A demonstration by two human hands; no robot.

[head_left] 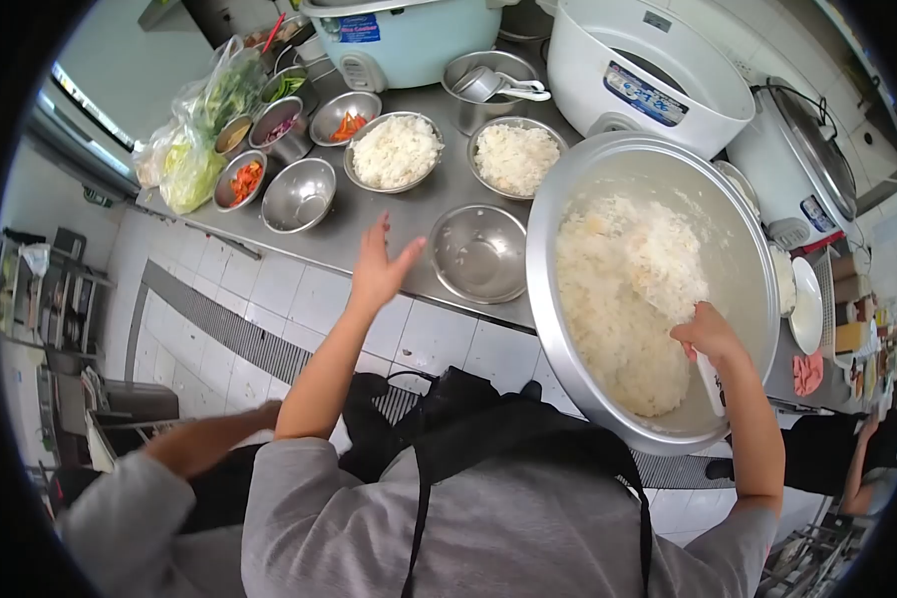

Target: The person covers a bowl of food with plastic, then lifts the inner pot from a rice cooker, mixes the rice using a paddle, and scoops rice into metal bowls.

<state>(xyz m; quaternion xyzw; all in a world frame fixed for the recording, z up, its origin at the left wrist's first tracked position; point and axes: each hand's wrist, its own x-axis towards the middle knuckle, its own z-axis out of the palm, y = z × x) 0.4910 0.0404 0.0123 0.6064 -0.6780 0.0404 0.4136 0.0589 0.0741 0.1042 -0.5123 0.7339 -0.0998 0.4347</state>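
Observation:
My right hand point(714, 337) is closed around the white handle of a rice paddle point(712, 385). The paddle's blade is hidden under a heap of cooked rice point(618, 309) inside a large metal pot point(546, 344). Held out over the counter's front edge, my left hand point(377, 267) has its fingers apart and nothing in it. Close to its right sits an empty steel bowl point(478, 254). Behind are two steel bowls heaped with white rice, one on the left point(397, 151) and one on the right point(516, 157).
Small bowls, one with sliced carrots point(245, 183), and plastic bags of greens point(191, 169) crowd the counter's left end. A pale blue rice cooker point(409, 50) and a white one point(668, 70) stand behind. Co-workers' arms show at lower left point(209, 439) and far right point(857, 463).

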